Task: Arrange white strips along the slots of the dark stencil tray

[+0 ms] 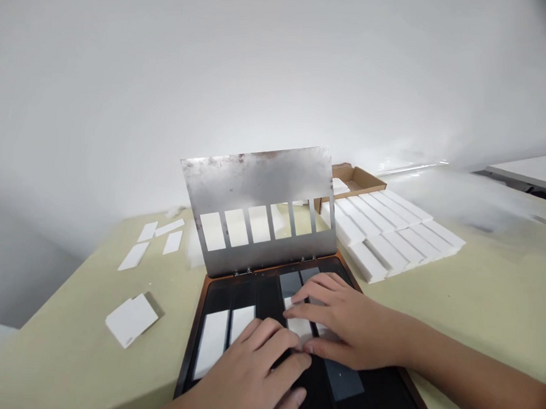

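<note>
Both hands are over a black slotted tray with a brown frame. My left hand lies palm down with its fingers bent and apart, fingertips at the near end of a white card. My right hand reaches in from the right, fingers spread, its tips on the same card and partly covering it. Two other white cards lie side by side in the tray's left part. A hinged metal plate with rectangular windows stands raised at the tray's far edge. My palms and part of the slots are hidden.
Stacks of white cards stand in rows at the right, before an open cardboard box. A small pile of white cards and several loose cards lie left on the yellowish table. Clear plastic film lies far right.
</note>
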### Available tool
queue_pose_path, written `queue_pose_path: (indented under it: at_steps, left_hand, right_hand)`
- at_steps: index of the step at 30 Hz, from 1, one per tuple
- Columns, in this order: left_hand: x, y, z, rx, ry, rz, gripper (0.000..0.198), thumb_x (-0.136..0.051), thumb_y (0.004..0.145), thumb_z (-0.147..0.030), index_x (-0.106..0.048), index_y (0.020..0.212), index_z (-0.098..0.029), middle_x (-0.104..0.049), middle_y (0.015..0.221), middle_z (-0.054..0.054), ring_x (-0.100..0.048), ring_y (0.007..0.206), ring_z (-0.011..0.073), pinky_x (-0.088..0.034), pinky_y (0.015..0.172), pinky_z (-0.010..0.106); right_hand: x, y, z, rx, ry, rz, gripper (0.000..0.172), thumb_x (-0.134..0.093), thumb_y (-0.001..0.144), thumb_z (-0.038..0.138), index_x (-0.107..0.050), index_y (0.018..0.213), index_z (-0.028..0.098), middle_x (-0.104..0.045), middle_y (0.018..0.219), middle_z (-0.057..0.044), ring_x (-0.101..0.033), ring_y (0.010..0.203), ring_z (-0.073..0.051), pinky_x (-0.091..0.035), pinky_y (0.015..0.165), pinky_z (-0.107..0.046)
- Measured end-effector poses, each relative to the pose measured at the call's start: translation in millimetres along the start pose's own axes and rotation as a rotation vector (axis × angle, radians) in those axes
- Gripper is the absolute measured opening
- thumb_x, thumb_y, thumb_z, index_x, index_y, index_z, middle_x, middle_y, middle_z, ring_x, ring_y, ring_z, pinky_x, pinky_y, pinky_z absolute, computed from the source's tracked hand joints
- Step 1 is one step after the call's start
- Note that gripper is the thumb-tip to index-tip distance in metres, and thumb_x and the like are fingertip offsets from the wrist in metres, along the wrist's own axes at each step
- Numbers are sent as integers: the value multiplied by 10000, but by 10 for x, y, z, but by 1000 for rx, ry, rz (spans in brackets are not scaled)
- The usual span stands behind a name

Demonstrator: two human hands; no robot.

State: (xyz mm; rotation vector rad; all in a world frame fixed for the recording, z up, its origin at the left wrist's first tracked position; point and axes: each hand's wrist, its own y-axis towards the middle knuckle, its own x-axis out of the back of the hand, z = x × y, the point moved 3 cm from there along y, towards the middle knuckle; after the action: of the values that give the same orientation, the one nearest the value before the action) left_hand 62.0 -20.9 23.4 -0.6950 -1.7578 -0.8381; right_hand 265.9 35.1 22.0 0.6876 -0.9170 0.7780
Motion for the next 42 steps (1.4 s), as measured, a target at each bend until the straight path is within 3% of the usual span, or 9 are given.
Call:
queue_pose_path:
  at_steps: [18, 28, 42]
  left_hand:
    - [-47, -34, -31, -29, 56, -32, 219, -669, 1002, -232, -680, 1217, -194, -692, 1139, 62, -608, 1052, 266, -523, 974, 447]
    - [-63, -50, -62, -145, 147, -222, 153, -649, 1030, -264, -734, 1150, -222, -762, 1117, 29, -642, 1049, 249, -497, 964, 415]
    - [-70, -36, -35, -74, 131, -256, 215, -598, 1049, -285, -729, 1206, -218, -768, 1197, 36, -656, 1071, 247, -473, 976, 432]
  right_hand:
    - [-39, 13, -15, 2, -25, -21, 323, -585, 1055, 259, -629, 1374, 239, -640, 1354, -88, -520, 1235, -271, -408, 1069, -474]
    - [-56, 20, -33, 6, -51, -46, 295, -505, 1091, 236, -654, 1345, 248, -654, 1333, -83, -523, 1220, -261, -419, 1057, -470]
    - [-65, 11, -39, 14, -37, -53, 322, -509, 1069, 166, -648, 1347, 250, -659, 1324, -77, -532, 1200, -253, -431, 1037, -458]
